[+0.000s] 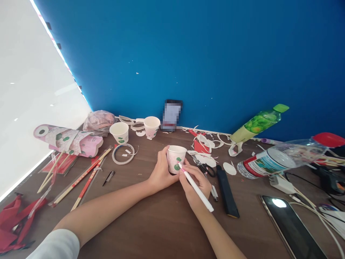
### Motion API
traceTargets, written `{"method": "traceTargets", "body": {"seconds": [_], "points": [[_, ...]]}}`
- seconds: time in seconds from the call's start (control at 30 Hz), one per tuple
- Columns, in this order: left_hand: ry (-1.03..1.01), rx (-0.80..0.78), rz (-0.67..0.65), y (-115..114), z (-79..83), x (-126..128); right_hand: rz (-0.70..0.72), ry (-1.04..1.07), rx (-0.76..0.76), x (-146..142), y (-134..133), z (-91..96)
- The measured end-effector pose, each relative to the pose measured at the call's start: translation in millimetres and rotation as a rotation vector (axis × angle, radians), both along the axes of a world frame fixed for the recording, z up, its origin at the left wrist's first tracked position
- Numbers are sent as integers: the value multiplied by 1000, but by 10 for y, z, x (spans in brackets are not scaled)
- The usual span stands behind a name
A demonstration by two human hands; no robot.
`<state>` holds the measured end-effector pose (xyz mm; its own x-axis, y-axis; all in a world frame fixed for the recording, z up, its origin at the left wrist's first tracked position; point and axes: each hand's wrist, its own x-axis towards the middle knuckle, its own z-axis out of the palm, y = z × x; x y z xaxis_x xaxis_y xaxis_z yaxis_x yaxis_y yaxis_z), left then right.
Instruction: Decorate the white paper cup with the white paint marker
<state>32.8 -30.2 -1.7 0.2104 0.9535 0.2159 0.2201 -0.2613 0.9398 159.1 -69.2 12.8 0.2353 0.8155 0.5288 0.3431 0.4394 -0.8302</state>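
My left hand (160, 169) is wrapped round the left side of a small paper cup (175, 154), holding it upright just above or on the brown table. Green leaf shapes and pink patterning decorate the cup. In my right hand (198, 183) is a white marker (198, 192) with a pink tip end, pinched between the fingers. Its tip meets or nearly meets the cup's printed front. Two more paper cups stand behind to the left, one with a leaf print (119, 133) and another (151, 126) close to the wall.
Scissors (207, 169), paper scraps (205, 144) and a black box-like stick (226, 192) lie to the right. Beyond them are a large bottle (269, 162), a green bottle (258, 124) and a phone (293, 226). Left are a tape roll (123, 162), chopsticks (86, 183) and stacked cups (67, 140).
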Motion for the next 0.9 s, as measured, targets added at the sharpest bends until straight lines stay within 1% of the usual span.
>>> {"method": "traceTargets", "body": {"seconds": [0.27,0.4,0.57,0.63,0.77,0.9], "points": [[7,-10,2,-13,30,0,1,15,32,23,24,-40],[7,-14,3,-12,23,0,0,23,11,31,27,-62],[-6,-20,2,-11,27,4,-2,47,-30,24,10,-36],[-6,-17,6,-12,21,9,-4,72,-72,26,-2,-4],[-18,-4,21,-14,-1,16,-84,132,-187,45,-10,71],[0,0,18,-16,-10,14,-111,167,-208,50,4,109]]}}
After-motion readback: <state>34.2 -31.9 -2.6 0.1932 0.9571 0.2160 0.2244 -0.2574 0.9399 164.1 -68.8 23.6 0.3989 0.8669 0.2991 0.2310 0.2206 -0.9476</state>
